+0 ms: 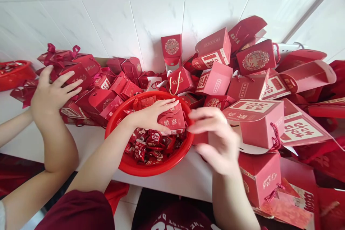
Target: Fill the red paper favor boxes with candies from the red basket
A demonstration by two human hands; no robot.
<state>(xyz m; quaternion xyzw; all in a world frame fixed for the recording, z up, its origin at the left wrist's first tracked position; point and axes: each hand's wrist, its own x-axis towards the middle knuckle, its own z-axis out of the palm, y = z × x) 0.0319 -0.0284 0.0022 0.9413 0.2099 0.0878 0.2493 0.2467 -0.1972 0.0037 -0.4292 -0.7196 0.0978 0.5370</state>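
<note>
A round red plastic basket (156, 170) stands in the middle, holding many small red wrapped pieces (153, 140). On top of them, at the basket's right side, sits a closed red gift box (174, 122) with light lettering. My left hand (151, 115) reaches over the basket, fingers spread out, resting on the box's top and left side. Just right of the basket rim, my right hand (217, 138) is raised with thumb and fingers apart and nothing between them; it is blurred. Beside it lie open red boxes (258, 125) with cord handles.
Many red boxes heap up on the right, with closed ones (81, 75) massed at the left. Another person's hand (51, 97) touches the left pile. A second red basket (17, 75) stands at the far left. A white tiled wall (107, 14) rises behind.
</note>
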